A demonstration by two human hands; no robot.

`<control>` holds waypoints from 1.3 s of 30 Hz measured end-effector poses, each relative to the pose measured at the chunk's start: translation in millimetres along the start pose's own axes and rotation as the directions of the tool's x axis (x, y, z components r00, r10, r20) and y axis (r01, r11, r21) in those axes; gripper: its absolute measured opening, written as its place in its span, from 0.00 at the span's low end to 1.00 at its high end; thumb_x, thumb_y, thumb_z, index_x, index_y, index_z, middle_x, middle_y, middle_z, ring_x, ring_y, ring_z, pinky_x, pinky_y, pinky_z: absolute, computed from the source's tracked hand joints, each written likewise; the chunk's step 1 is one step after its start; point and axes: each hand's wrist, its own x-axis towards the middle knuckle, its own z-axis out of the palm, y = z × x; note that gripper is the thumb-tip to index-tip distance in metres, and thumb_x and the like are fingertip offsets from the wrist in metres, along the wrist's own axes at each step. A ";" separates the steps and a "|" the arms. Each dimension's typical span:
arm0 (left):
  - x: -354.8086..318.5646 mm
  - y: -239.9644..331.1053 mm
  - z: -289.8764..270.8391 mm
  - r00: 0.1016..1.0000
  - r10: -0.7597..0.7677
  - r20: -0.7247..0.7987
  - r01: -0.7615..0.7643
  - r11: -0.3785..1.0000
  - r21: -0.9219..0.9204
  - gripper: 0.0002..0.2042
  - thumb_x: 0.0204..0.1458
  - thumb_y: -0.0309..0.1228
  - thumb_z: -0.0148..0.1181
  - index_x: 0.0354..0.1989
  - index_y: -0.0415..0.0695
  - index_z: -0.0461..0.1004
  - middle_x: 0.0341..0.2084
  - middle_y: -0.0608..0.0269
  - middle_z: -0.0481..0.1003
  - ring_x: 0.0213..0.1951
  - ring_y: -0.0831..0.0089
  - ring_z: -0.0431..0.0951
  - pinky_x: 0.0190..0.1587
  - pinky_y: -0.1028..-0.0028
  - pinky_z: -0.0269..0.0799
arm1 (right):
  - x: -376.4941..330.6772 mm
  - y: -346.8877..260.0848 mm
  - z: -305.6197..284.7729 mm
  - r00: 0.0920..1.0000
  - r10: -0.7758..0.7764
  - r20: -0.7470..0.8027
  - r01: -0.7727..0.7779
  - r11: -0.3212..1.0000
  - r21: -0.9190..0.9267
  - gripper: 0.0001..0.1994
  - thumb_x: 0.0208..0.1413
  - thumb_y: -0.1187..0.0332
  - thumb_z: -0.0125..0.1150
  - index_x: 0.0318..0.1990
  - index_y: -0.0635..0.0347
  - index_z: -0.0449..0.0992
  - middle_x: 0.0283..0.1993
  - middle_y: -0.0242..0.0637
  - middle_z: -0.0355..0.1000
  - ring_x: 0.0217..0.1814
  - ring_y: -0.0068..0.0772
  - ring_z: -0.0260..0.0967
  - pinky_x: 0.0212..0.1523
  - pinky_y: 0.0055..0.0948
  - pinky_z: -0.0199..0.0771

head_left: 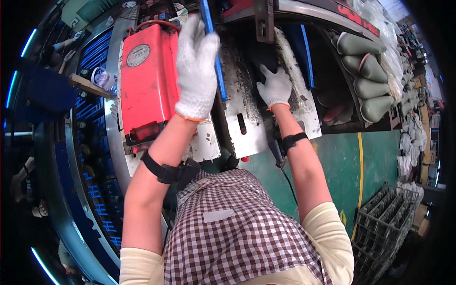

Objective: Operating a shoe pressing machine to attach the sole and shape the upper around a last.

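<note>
My left hand [197, 66], in a white knitted glove with an orange cuff edge, is raised with its fingers stretched out. It is beside a red machine cover [152, 76] with a round emblem, and close to an upright blue bar [213, 47]. My right hand [275, 86], gloved alike, reaches over a scuffed metal plate [295, 76] toward a dark hollow [261, 54]. Its thumb and fingers are apart, and I see nothing held in them. Whether its fingertips touch the dark surface, I cannot tell. Black straps circle both forearms.
Grey-green rounded, shoe-like pieces [373, 90] are stacked on a rack at the right. A wire rack cart [387, 218] stands at the lower right on the green floor [332, 166]. Left lies a conveyor with blue holders [97, 194]; other people are beyond it. A black cable [288, 183] hangs by my right forearm.
</note>
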 end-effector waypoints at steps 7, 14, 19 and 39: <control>82.3 80.2 34.9 0.853 0.363 0.374 -0.419 0.905 0.079 0.28 0.64 0.36 0.59 0.69 0.35 0.65 0.61 0.42 0.73 0.64 0.59 0.72 0.66 0.67 0.66 | -9.6 -6.7 -4.6 1.000 -0.018 0.022 0.018 1.000 0.021 0.31 0.48 0.54 0.72 0.64 0.29 0.77 0.61 0.54 0.71 0.59 0.55 0.73 0.58 0.46 0.76; 161.9 107.3 85.4 0.546 0.354 0.760 -0.695 0.698 0.174 0.27 0.58 0.41 0.62 0.59 0.31 0.72 0.51 0.46 0.78 0.52 0.61 0.77 0.57 0.68 0.72 | -6.5 -7.7 -11.5 0.996 -0.066 0.061 0.056 0.986 0.157 0.32 0.47 0.52 0.72 0.65 0.30 0.77 0.65 0.58 0.69 0.65 0.55 0.70 0.65 0.45 0.73; 159.5 101.7 80.3 0.594 0.256 0.763 -0.570 0.803 0.174 0.20 0.60 0.39 0.57 0.52 0.34 0.76 0.44 0.46 0.79 0.45 0.59 0.79 0.49 0.63 0.75 | -6.4 -13.0 -17.3 0.993 -0.050 0.110 0.023 0.972 0.232 0.32 0.48 0.54 0.72 0.66 0.35 0.77 0.67 0.61 0.67 0.68 0.59 0.67 0.69 0.44 0.69; 27.1 27.2 66.3 0.628 0.391 0.673 -0.705 0.652 0.279 0.16 0.54 0.34 0.64 0.50 0.45 0.78 0.41 0.53 0.80 0.50 0.51 0.78 0.55 0.56 0.69 | -73.3 60.5 -13.7 0.993 0.005 0.116 -0.071 0.813 0.577 0.26 0.56 0.59 0.71 0.58 0.64 0.76 0.62 0.56 0.72 0.65 0.58 0.68 0.66 0.45 0.65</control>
